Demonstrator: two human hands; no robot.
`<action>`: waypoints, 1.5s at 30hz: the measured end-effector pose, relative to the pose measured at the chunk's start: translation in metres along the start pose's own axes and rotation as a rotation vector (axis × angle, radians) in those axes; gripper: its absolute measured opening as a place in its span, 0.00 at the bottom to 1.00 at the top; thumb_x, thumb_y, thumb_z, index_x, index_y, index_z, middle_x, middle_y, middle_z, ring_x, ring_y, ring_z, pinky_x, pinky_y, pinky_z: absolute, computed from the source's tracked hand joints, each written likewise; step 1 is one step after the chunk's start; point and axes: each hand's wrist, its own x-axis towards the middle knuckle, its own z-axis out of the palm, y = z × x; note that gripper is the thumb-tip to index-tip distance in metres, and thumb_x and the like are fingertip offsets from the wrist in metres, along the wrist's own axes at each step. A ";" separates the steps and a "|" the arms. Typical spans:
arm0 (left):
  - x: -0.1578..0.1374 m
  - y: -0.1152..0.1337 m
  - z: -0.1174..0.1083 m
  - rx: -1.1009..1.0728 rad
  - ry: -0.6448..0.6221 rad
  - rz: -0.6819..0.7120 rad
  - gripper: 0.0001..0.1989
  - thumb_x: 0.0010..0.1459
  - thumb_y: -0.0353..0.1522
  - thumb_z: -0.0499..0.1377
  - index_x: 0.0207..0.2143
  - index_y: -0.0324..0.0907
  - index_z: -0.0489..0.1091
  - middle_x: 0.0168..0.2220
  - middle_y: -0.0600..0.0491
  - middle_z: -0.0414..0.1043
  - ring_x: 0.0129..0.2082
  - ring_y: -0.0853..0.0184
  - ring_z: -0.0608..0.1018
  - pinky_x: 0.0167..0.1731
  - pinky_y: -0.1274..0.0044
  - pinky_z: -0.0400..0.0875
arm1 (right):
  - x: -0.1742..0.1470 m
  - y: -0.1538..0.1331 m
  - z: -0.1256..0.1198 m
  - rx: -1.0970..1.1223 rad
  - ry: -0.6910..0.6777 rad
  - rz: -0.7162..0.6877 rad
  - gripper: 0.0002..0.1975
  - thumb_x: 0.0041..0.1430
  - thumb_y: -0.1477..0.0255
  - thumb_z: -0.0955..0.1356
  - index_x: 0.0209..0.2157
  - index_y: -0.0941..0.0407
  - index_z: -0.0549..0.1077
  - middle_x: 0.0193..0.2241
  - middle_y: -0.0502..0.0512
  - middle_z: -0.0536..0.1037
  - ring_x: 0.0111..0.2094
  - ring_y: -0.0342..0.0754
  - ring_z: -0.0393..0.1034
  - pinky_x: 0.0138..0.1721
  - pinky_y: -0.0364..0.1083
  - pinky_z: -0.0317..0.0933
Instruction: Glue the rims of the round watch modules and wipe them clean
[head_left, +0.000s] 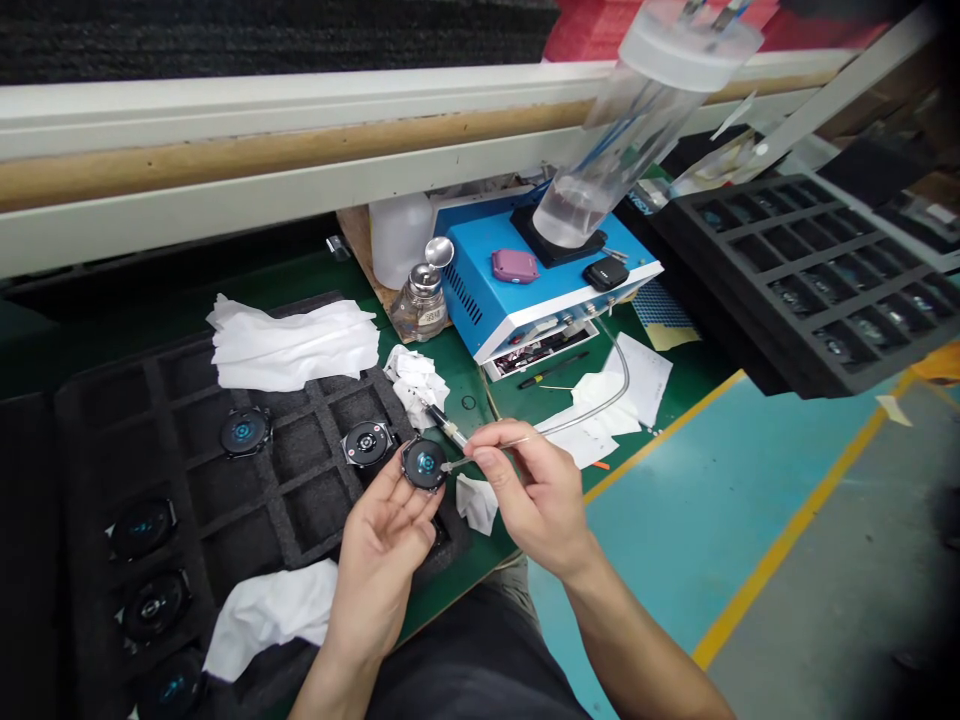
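Observation:
My left hand (pixel 386 545) is closed around the edge of a round black watch body (pixel 425 464), its face with blue-lit rings turned up. Between thumb and fingers, my right hand (pixel 536 490) pinches a thin clear tube (pixel 611 393) whose narrow tip meets the watch's right edge. The tube curves back to a blue machine (pixel 480 255). A dark pen-like tool (pixel 448 427) runs beside the right fingertips; whether they also grip it I cannot tell. Just left, another watch body (pixel 367 444) lies in a black foam tray (pixel 187 390).
White cloths (pixel 296 343) lie on the tray, with crumpled tissue (pixel 418 378) beside it. A glass bottle (pixel 420 305) stands near the machine, which carries a tall clear cylinder (pixel 600 150). Another foam tray (pixel 806 255) with several pieces is at right. Papers (pixel 637 375) lie on the green bench.

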 end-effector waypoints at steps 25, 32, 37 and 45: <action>0.001 -0.006 -0.001 -0.070 -0.054 0.030 0.27 0.54 0.24 0.70 0.57 0.48 0.76 0.62 0.47 0.74 0.64 0.53 0.75 0.67 0.60 0.66 | -0.010 0.006 -0.001 0.030 0.005 0.041 0.06 0.67 0.76 0.69 0.42 0.52 0.76 0.37 0.48 0.82 0.38 0.42 0.77 0.40 0.42 0.71; 0.001 -0.006 -0.002 -0.074 -0.059 0.029 0.28 0.54 0.24 0.70 0.57 0.47 0.75 0.63 0.47 0.74 0.64 0.53 0.75 0.67 0.61 0.66 | -0.010 0.005 -0.002 0.029 0.008 0.047 0.06 0.67 0.76 0.69 0.42 0.52 0.77 0.37 0.48 0.82 0.38 0.41 0.77 0.40 0.42 0.71; 0.000 -0.006 -0.002 -0.076 -0.059 0.009 0.30 0.54 0.24 0.69 0.59 0.46 0.73 0.62 0.46 0.74 0.65 0.53 0.74 0.68 0.61 0.66 | -0.010 0.005 -0.001 0.026 0.011 0.043 0.06 0.67 0.76 0.69 0.42 0.52 0.77 0.37 0.48 0.81 0.38 0.41 0.77 0.40 0.42 0.71; 0.000 -0.006 -0.002 -0.076 -0.065 0.000 0.31 0.54 0.24 0.69 0.60 0.45 0.72 0.63 0.45 0.74 0.66 0.52 0.72 0.68 0.61 0.65 | -0.009 0.005 -0.001 0.034 0.012 0.038 0.06 0.67 0.76 0.69 0.42 0.52 0.77 0.37 0.48 0.82 0.38 0.42 0.77 0.40 0.43 0.71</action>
